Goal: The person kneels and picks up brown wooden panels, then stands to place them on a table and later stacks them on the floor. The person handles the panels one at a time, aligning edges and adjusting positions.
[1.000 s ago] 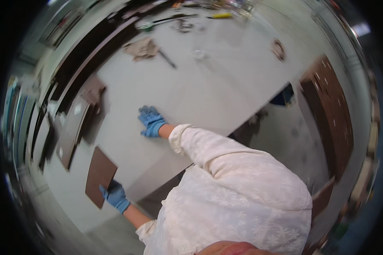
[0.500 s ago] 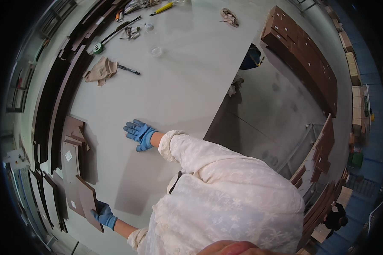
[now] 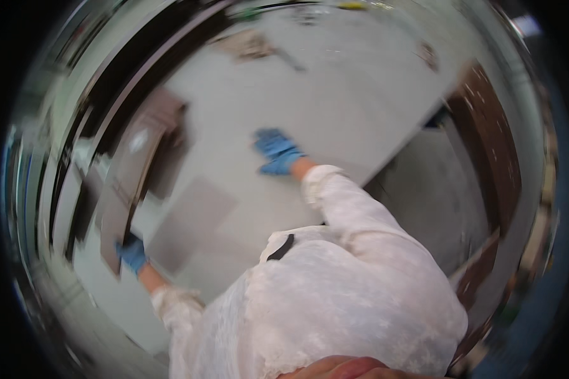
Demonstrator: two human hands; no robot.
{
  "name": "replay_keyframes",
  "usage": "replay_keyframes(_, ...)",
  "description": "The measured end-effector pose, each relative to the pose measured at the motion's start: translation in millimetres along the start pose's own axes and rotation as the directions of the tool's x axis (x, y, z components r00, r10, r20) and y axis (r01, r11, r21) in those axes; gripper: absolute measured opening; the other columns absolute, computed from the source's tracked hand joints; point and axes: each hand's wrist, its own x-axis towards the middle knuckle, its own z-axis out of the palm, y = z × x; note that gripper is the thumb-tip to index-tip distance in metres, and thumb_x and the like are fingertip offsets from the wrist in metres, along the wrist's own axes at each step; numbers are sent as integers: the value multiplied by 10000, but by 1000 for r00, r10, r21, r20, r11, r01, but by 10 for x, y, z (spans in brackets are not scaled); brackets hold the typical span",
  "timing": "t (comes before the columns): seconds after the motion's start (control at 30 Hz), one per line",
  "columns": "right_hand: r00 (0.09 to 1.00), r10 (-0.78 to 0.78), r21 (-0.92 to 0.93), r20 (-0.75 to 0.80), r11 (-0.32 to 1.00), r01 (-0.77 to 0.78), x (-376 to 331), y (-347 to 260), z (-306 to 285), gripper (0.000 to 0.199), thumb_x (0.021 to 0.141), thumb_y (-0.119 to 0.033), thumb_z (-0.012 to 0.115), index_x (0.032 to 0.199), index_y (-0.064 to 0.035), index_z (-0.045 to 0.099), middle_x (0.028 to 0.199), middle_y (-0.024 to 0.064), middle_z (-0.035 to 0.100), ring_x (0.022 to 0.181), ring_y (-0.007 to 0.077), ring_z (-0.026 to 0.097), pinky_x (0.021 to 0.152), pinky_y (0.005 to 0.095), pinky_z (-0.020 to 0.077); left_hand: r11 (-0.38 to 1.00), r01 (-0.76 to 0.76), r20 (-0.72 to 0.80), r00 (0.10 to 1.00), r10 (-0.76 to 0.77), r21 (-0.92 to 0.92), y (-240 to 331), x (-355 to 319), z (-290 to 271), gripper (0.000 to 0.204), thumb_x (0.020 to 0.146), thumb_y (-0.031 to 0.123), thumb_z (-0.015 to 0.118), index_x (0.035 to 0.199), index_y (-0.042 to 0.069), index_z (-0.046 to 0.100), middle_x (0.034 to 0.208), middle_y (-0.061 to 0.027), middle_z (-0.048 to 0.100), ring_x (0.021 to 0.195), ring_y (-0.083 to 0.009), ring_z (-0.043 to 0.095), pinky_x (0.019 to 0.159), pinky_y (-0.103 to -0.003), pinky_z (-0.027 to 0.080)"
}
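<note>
Head view. The left hand (image 3: 133, 254), in a blue glove, is at the near left part of the table (image 3: 354, 95). It is closed on the right edge of a brown board (image 3: 112, 243) at its near end, with the thumb on the face and the fingers at the edge. Blur hides the exact finger contact.

The brown board is at the near end of a stack of brown boards (image 3: 139, 151) on the left side of the table. The two overlap in the view; it cannot be told whether the board rests on the stack or is held just above it.

The right hand (image 3: 276, 151), also gloved in blue, is over the middle of the table, palm down and pointing left. Its thumb is spread from the fingers, and it grips nothing. Contact between palm and table cannot be confirmed.

Long dark boards (image 3: 129, 85) run along the far left edge of the table. On the far side lie a tan cloth (image 3: 243, 44), a dark pen (image 3: 289, 60) just right of it, and a yellow tool (image 3: 352, 6). A crumpled rag (image 3: 428, 55) lies at the far right. Beyond the table's right edge, brown panels (image 3: 496, 139) stand above the grey floor (image 3: 423, 189).
</note>
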Motion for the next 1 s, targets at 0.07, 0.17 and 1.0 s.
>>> replay_keyframes(0.07,997,52,-108,55,993,-46,43,-52,6,919,886,-604,674,1620,-140,373,1739,132,223,1619,315,152,1322,470,72,990,44,52,998,-37,-136,108,191,-186,435,973,239,677,1325,-11,627,1328,-147,693,1225,-294,627,1115,-382,474)
replay_keyframes(0.17,992,111,-192,57,976,-99,60,-84,16,914,920,-624,631,1651,-170,320,1755,103,193,1633,300,95,1320,484,40,978,10,155,988,24,-211,54,338,-148,358,931,174,719,1258,32,682,1288,-128,713,1192,-319,642,1090,-451,504)
replay_keyframes(1.0,985,173,-267,5,949,-166,147,-98,160,924,910,-674,591,1625,-139,355,1720,131,277,1607,345,180,1298,555,91,988,-78,-267,963,39,-135,106,1453,380,269,943,229,743,1194,147,691,1319,-60,690,1229,-331,607,1097,-539,506)
